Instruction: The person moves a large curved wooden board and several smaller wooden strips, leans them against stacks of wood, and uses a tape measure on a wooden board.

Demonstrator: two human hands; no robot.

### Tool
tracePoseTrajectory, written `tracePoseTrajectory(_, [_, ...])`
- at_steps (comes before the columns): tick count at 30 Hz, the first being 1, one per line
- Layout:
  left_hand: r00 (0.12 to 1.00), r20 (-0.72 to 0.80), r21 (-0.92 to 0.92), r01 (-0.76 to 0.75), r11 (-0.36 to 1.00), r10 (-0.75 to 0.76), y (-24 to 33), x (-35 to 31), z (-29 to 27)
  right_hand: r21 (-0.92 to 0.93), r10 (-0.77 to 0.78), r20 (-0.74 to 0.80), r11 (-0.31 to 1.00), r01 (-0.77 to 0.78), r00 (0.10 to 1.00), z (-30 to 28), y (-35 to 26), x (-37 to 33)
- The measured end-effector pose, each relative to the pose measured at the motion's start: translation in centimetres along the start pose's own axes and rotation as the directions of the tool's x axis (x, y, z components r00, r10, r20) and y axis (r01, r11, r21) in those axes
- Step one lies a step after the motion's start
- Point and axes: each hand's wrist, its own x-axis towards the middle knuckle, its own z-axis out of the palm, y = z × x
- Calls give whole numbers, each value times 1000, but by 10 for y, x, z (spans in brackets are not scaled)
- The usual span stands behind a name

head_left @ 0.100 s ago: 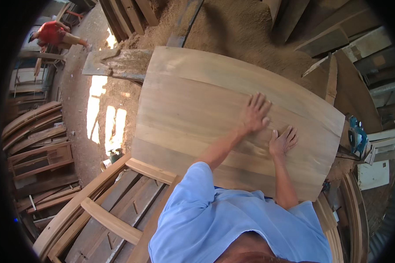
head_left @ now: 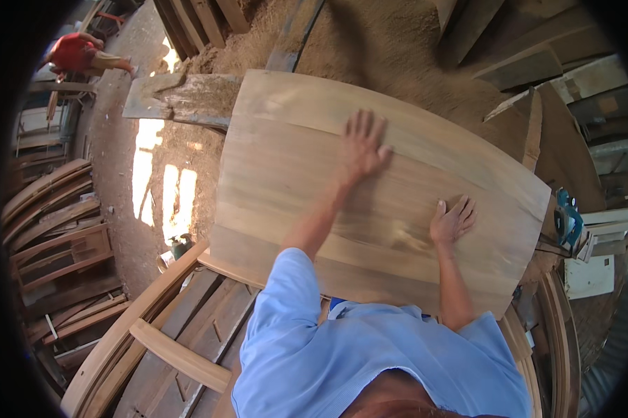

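Observation:
A broad wooden panel (head_left: 293, 174) with a curved far edge lies flat in front of me, its boards running lengthwise. My left hand (head_left: 364, 148) rests palm down on its upper middle, fingers spread, holding nothing. Farther right and nearer to me, my right hand (head_left: 453, 221) lies on the same panel, also with fingers apart and nothing in them. A rough, darker patch in the wood shows between the two hands. Both forearms come out of light blue sleeves.
A wooden frame (head_left: 178, 354) stands at the near left. A teal power tool (head_left: 568, 217) sits past the panel's right end. Stacked curved wooden parts (head_left: 56, 188) line the left side; boards (head_left: 523, 70) lean at far right. A person in red (head_left: 77, 52) is at far left.
My left hand has slid leftward and away from me across the panel, widening the distance between my hands. My right hand has hardly moved.

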Motion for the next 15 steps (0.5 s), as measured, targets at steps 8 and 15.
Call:
tracePoseTrajectory(8, [672, -183, 283, 735, 616, -718, -272, 21, -54, -5, -9, -36, 1000, 9, 999, -8, -14, 12])
tracePoseTrajectory(15, [994, -21, 91, 111, 990, -110, -71, 25, -5, 9, 6, -29, 1000, -5, 1000, -4, -16, 10])
